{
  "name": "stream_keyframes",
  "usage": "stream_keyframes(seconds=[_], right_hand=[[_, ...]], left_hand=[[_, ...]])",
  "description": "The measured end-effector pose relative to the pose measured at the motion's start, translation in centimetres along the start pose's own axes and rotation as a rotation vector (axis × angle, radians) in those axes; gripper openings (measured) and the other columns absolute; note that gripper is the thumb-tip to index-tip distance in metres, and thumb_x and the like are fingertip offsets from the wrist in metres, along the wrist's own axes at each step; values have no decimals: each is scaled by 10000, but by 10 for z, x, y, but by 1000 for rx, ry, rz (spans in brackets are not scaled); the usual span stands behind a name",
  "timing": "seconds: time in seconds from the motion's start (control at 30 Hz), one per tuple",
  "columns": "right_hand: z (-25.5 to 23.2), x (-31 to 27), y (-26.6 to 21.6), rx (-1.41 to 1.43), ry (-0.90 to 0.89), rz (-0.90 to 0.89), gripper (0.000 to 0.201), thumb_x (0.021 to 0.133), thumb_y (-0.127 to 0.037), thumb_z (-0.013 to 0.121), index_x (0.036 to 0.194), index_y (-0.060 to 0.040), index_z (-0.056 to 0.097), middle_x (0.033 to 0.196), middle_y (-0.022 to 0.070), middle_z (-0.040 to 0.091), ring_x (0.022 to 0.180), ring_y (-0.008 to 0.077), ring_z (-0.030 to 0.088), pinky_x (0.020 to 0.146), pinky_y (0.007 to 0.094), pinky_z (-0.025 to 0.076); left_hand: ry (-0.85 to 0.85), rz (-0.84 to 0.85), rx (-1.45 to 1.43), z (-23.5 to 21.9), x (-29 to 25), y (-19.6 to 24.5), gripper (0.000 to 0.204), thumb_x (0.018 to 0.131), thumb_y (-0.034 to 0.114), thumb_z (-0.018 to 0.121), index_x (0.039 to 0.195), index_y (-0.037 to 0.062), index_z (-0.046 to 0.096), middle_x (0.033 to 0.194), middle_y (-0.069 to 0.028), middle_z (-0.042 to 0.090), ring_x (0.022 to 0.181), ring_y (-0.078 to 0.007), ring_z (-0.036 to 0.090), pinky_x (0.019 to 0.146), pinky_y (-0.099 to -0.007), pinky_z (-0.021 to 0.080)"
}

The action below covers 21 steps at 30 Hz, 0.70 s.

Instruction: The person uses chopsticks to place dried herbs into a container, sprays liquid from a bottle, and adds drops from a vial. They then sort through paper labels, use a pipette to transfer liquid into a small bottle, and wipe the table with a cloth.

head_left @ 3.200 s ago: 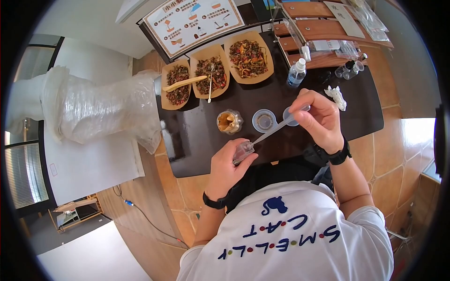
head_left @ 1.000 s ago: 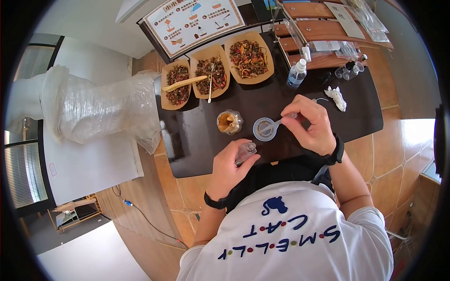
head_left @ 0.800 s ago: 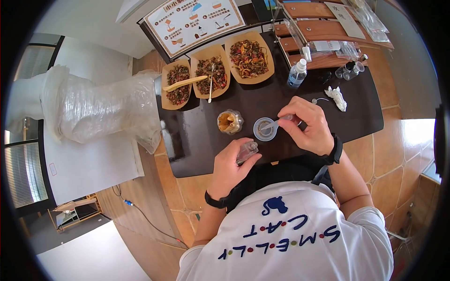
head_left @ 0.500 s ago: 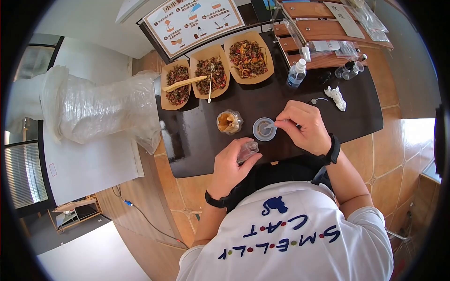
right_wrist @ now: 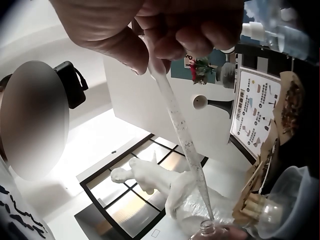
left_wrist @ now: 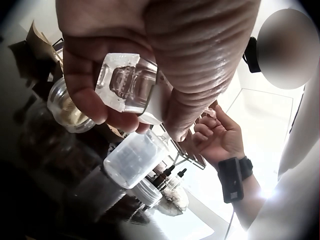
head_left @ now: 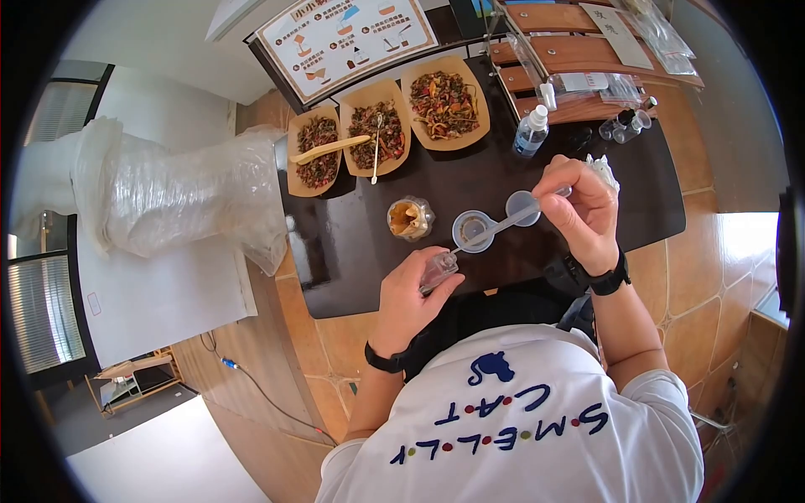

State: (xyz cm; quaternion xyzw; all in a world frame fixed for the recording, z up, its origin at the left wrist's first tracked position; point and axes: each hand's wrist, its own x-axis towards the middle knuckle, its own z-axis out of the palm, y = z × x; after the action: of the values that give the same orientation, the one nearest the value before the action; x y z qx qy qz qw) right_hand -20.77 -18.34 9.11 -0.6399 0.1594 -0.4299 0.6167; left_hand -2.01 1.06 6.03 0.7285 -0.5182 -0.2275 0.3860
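Note:
My left hand (head_left: 404, 306) holds a small clear square bottle (head_left: 436, 273) near the table's front edge; the left wrist view shows fingers and thumb around its sides. My right hand (head_left: 585, 216) pinches the bulb end of a translucent plastic pipette (head_left: 508, 221). It slants down to the left, its tip right at the bottle's mouth. Dark specks show along the pipette (right_wrist: 180, 129) in the right wrist view, with the bottle's neck (right_wrist: 207, 226) below. Under the pipette stands a plastic cup (head_left: 456, 228) with dark bits in it. A second clear cup (head_left: 521, 199) is partly behind the right hand.
A glass jar (head_left: 426, 226) with folded brownish paper stands left of the cups. Three paper trays (head_left: 480, 126) of dried petals line the back. A spray bottle (head_left: 531, 132), crumpled tissue (head_left: 607, 168) and wooden rack (head_left: 579, 50) are at the right.
About a second ago the pipette was in the cup with the dark bits. The right hand has since lifted up and right, bringing its tip to the bottle. The left hand stays nearly still.

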Motion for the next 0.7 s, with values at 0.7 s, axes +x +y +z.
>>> stream_keyframes(seconds=[0.7], right_hand=[[9,1,5,65,136,78,74,941,-63,698,939,-2,656,814,3,581,735,77,496,676,223,385]], left_hand=[[9,-15,-26,-1,-3,-3,391,812,147,848,1136,50,653,915,-114,716,816,-232,707,748,-306,544]])
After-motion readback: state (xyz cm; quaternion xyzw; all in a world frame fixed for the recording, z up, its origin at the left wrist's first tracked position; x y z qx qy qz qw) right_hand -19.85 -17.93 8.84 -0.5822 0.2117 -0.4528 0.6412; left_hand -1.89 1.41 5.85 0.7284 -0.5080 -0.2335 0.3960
